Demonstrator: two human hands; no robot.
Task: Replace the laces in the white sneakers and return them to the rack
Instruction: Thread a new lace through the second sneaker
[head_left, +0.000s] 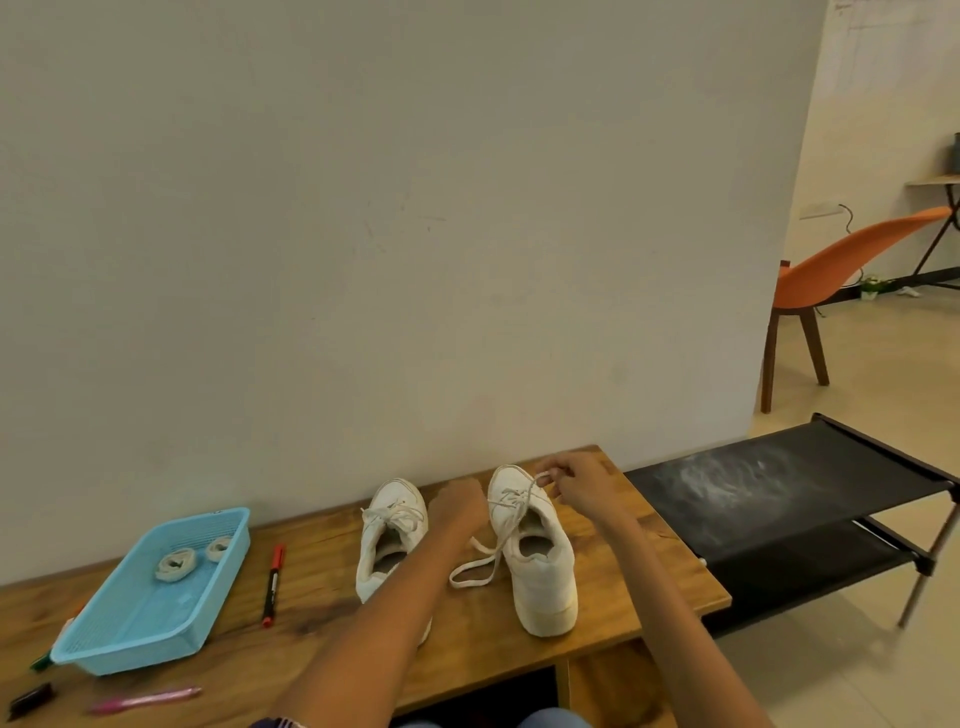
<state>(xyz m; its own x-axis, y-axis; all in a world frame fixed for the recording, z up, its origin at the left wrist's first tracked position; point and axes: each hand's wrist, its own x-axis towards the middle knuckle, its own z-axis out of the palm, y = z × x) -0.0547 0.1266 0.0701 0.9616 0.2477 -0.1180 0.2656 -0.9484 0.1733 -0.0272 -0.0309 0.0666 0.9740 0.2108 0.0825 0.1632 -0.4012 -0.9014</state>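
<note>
Two white sneakers stand on the wooden table (613, 639), toes toward the wall. The left sneaker (387, 540) has its lace tied in a bow. On the right sneaker (540, 561) a white lace (488, 564) is partly loose, with a loop trailing onto the table at its left. My right hand (576, 480) pinches the lace near the toe of the right sneaker. My left hand (460, 506) sits between the two sneakers with its fingers curled; what it holds is hidden. A black shoe rack (779, 499) stands to the right of the table.
A light blue plastic tray (156, 613) at the left holds two rolled white laces (176, 566). A red and black marker (272, 584) lies beside it, a pink pen (145, 699) near the front edge. An orange chair (831, 275) stands at the far right.
</note>
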